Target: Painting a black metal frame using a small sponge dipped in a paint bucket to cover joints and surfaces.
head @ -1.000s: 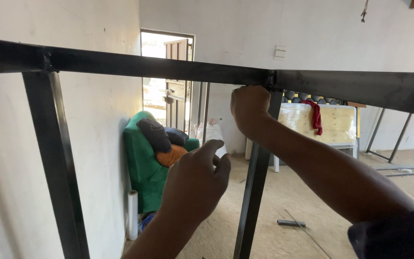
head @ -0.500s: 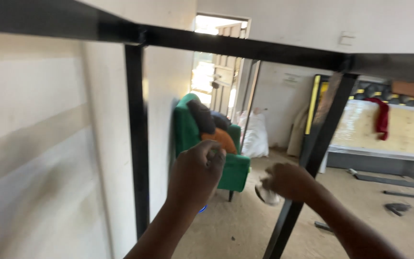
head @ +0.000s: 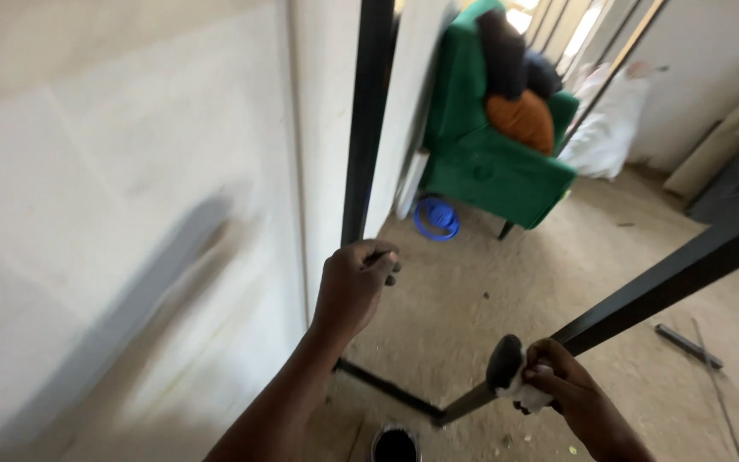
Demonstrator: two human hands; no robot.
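Nearest me a small round tin of black paint sits on the floor, my right hand has dropped, fingers closed on a black-tipped brush against the slanted black metal bar, while my left hand now grips the upright black post, green armchair beyond.

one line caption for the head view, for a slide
Left hand grips a black bar; right hand holds a rag on another.
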